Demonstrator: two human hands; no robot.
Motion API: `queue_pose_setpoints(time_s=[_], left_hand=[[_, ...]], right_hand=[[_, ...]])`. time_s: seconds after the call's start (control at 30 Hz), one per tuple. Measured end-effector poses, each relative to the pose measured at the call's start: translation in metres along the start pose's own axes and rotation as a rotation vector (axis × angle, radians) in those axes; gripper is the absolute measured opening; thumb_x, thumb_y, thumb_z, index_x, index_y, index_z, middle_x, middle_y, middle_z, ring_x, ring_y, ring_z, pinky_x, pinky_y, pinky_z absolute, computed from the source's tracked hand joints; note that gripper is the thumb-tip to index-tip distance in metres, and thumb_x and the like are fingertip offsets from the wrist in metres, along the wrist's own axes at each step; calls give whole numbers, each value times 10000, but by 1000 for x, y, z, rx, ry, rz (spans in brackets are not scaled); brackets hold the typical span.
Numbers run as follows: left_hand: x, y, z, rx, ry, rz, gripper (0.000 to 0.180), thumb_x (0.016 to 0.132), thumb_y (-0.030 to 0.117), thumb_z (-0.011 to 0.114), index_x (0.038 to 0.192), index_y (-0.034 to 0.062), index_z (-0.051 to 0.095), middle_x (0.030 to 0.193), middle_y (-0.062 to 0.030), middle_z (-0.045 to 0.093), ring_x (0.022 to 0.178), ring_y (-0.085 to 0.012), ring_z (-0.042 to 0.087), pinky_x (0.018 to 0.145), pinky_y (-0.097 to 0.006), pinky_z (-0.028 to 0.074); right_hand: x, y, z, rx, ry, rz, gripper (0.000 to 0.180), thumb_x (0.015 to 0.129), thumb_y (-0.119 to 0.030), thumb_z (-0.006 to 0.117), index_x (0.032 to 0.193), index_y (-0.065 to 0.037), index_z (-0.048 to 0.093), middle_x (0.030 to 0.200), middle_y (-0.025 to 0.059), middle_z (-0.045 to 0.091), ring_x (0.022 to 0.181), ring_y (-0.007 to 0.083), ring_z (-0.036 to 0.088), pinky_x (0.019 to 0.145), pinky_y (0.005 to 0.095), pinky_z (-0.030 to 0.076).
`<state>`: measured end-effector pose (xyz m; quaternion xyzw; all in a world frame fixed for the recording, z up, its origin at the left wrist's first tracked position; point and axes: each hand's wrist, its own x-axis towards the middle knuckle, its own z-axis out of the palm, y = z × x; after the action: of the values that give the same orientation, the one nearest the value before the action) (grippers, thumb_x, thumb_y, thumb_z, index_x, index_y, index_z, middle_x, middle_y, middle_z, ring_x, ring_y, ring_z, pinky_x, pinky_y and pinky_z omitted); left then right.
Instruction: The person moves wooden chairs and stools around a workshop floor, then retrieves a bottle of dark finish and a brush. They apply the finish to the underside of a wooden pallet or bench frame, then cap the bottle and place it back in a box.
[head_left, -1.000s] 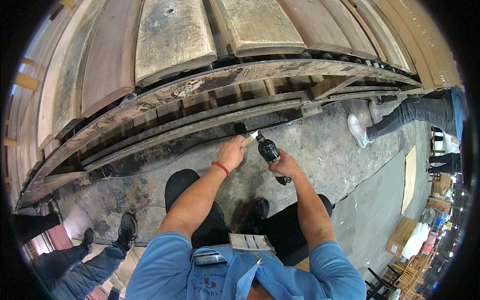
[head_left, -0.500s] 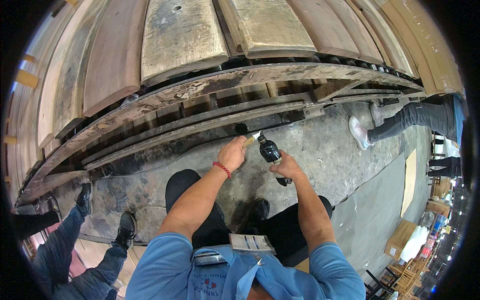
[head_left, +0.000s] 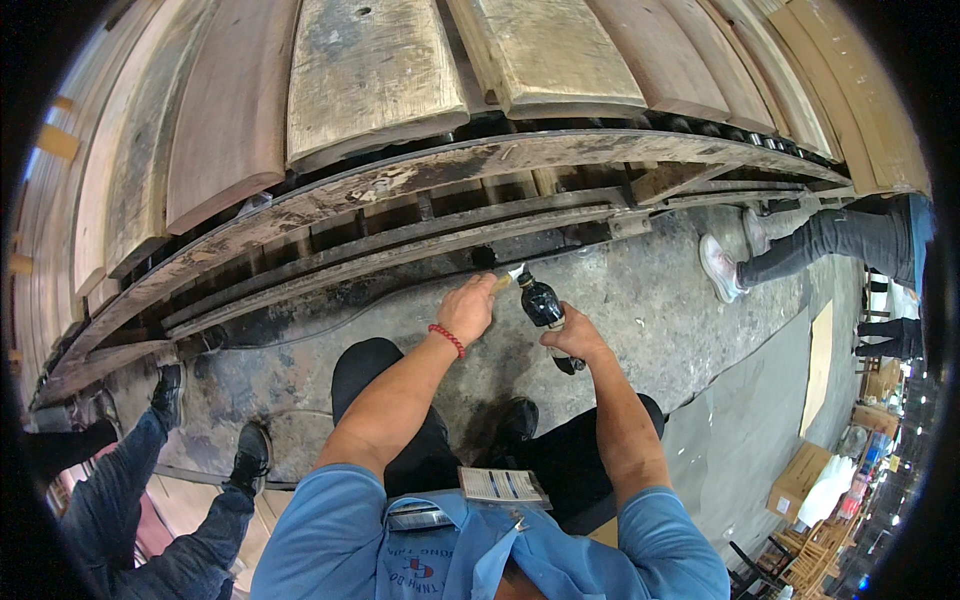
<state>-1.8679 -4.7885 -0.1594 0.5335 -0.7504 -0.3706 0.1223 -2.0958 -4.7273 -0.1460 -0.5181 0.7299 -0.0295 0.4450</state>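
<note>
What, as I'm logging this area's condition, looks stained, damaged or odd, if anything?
The front rail under the boards has uneven dark patches, and the floor is blotched with dark stains; old or fresh, I cannot tell. No spill shows by the dark bottle in the right hand.

The shirt (head_left: 585,548) is blue, the trousers (head_left: 368,380) black, the bracelet (head_left: 447,341) red

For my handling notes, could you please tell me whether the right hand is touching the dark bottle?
Touching: the head view shows the right hand closed around the dark bottle.
</note>
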Motion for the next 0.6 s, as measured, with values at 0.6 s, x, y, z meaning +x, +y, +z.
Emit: queue_pose_setpoints(time_s=[0.6], left_hand=[[1,-2,2,-7,-26,15,242,852,107,558,1089,78,523,1051,-160,599,956,-372,601,796,-471,493]], right_hand=[[0,-3,-4,-1,-35,28,688,598,-236,759,1203,9,542,1063,208,644,1008,318,622,909,357,469]])
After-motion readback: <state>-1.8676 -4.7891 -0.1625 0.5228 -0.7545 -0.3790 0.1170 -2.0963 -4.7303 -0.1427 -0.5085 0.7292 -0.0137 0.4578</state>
